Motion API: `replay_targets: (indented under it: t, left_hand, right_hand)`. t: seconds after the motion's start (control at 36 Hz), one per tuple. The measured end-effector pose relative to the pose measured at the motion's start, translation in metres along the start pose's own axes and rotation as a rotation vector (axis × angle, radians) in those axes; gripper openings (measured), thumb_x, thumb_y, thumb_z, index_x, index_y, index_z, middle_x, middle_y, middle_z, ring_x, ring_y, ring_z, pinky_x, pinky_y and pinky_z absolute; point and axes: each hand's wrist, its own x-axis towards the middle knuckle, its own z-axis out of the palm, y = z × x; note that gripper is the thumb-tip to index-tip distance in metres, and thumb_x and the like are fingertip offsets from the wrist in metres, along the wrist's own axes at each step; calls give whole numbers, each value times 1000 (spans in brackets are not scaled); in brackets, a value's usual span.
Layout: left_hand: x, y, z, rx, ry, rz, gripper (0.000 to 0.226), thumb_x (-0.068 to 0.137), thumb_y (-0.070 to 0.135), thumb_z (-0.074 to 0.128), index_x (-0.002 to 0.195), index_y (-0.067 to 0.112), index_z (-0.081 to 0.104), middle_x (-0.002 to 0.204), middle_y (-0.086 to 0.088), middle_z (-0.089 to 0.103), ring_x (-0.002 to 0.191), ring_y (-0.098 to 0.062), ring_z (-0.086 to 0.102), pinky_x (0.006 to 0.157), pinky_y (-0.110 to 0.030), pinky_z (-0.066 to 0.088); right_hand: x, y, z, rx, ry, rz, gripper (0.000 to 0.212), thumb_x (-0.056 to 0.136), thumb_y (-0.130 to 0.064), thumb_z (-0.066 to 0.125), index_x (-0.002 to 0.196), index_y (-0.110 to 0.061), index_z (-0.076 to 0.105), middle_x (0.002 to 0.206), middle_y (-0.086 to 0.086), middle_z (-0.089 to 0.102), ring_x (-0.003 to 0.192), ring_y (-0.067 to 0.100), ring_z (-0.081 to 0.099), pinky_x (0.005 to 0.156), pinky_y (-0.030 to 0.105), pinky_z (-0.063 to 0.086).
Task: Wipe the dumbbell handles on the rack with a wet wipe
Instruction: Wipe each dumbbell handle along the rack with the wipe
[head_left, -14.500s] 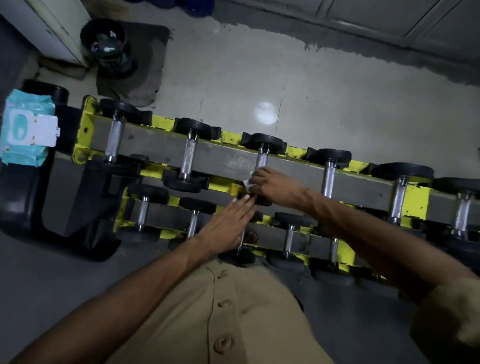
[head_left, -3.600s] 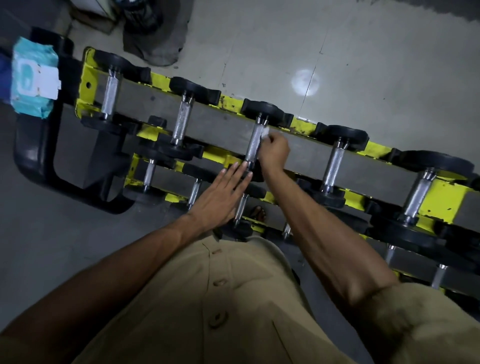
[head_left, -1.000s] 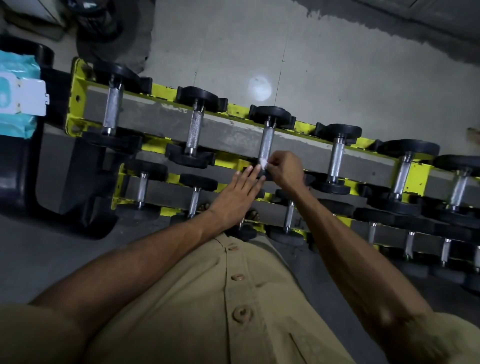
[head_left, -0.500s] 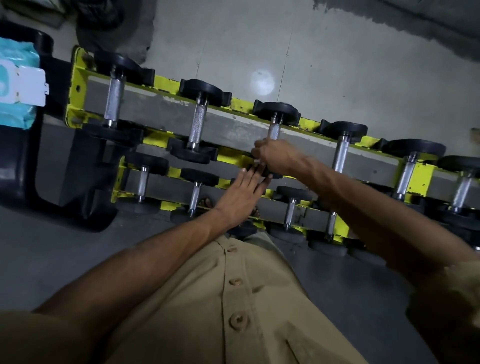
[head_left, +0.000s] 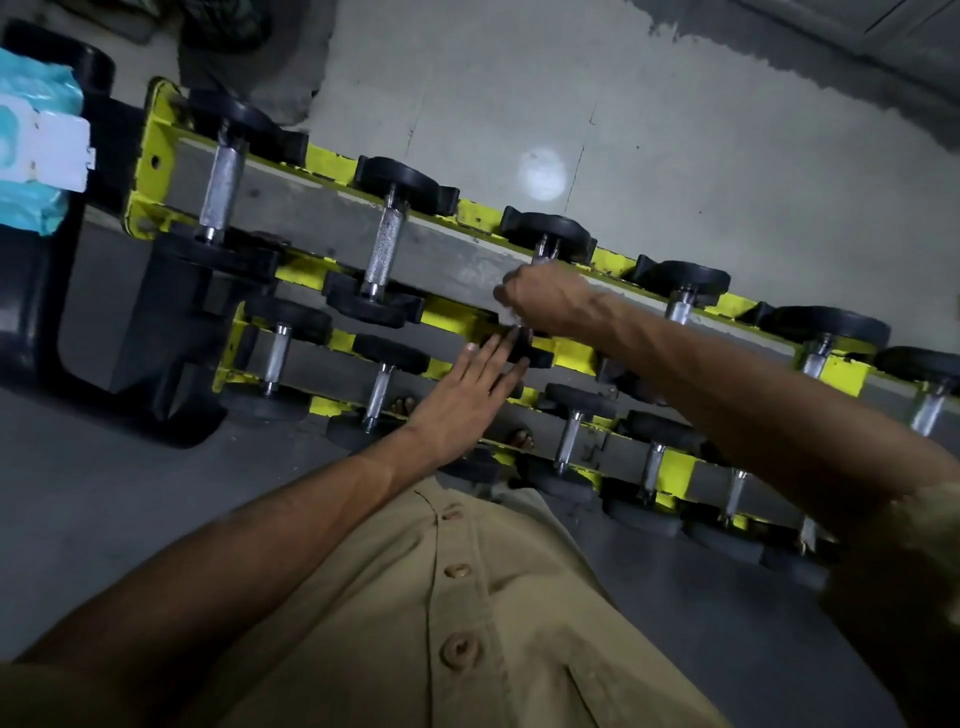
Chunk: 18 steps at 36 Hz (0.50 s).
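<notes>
The right hand (head_left: 545, 304) curls round the shiny metal handle of the third black dumbbell (head_left: 543, 252) on the yellow rack (head_left: 156, 156), near 12 o'clock, probably squeezing a white wet wipe (head_left: 511, 313) there to rub it. The left hand (head_left: 467, 395) lies flat with straight fingers on the dumbbell's near black end (head_left: 535, 356), likely to stop it rolling.

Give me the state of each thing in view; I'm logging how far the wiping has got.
Right hand: curled round the third top-row dumbbell handle, wipe barely visible.
Left hand: fingers straight, resting on that dumbbell's near weight.
First top-row handle: bare, untouched.
Second top-row handle: bare, untouched.
Wet wipe pack: flap open, beside the rack.
</notes>
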Motion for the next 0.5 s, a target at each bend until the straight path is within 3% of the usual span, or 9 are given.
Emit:
replay_targets:
  t: [0.14,0.28,0.39,0.5]
  left_hand:
    - [0,16,4,19,-4,-77,94,99,14,45,158,1,-27,161,-34,-33,157,-48,-16,128,-57,12]
    - [1,33,2,-29,-50,-184,92,101,23,45,159,1,-23,165,-38,-18,157,-49,-9,128,-57,11]
    - [6,48,-3,-34,-66,-250,97,102,30,50,160,0,-21,163,-39,-22,157,-49,-12,129,-56,10]
    - [10,62,-6,-46,-72,-336,102,99,29,55,160,0,-22,162,-37,-28,157,-48,-12,129,-54,10]
  right_hand:
    - [-1,21,4,-7,210,190,20,79,10,57,97,2,57,90,22,57,64,38,60,45,38,43]
    - [-19,-10,37,235,183,29,17,90,-6,61,107,-9,62,103,9,60,86,30,65,62,35,43]
    - [-33,-7,56,457,227,-26,7,86,-11,65,93,-10,62,96,6,60,84,30,64,65,32,44]
    - [-41,6,61,508,246,-101,8,93,-16,61,94,-9,65,96,7,57,81,27,59,66,28,36]
